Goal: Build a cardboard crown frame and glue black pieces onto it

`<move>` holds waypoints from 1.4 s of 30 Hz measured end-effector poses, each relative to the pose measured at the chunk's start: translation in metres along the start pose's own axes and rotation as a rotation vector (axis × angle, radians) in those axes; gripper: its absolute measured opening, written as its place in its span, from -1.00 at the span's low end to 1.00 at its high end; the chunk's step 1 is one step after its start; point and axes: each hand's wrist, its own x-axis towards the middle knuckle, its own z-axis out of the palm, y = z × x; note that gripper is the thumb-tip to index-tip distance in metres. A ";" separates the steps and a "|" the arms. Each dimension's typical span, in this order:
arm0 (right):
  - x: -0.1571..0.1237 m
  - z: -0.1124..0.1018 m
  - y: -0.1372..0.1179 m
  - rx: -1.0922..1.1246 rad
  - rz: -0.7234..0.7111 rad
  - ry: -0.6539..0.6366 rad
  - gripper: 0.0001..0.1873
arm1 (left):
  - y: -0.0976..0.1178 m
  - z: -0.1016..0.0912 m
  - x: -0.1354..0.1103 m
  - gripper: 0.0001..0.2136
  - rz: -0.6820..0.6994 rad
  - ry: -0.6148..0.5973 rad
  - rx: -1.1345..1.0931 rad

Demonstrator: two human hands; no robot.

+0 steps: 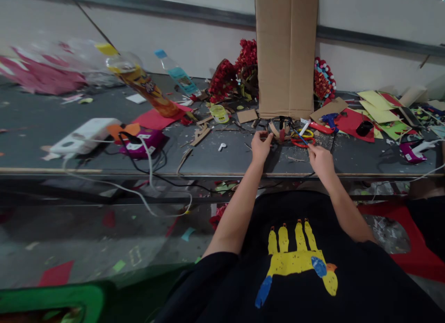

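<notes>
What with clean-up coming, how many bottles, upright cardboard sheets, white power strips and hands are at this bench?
Bottles: 2, orange bottle and clear bottle
Upright cardboard sheet: 1
White power strip: 1
Hands: 2, left hand and right hand, which grips a thin blue tool
Total: 6
</notes>
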 end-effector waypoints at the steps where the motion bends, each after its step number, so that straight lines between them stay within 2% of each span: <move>1: -0.002 0.000 0.000 0.004 0.000 -0.002 -0.57 | 0.000 0.000 0.000 -0.78 0.000 -0.002 -0.001; 8: -0.010 -0.007 0.001 0.048 0.005 0.012 -0.56 | 0.003 -0.001 -0.001 -0.78 0.005 0.001 0.013; 13: 0.001 -0.014 0.006 0.065 0.019 0.063 -0.55 | 0.003 -0.001 -0.001 -0.78 0.002 -0.002 0.005; 20: 0.013 -0.009 0.003 -0.016 0.000 0.015 -0.55 | 0.006 0.000 -0.003 -0.78 -0.005 0.003 0.011; 26: 0.007 0.001 0.003 -0.044 -0.002 -0.013 -0.56 | 0.004 0.000 -0.002 -0.78 0.003 0.004 0.013; 34: 0.000 -0.002 -0.001 -0.044 0.012 -0.055 -0.57 | 0.002 -0.001 -0.001 -0.76 0.005 0.003 0.023; 42: -0.010 -0.003 0.004 -0.009 -0.028 -0.013 -0.56 | 0.004 -0.001 -0.002 -0.78 0.009 0.000 0.025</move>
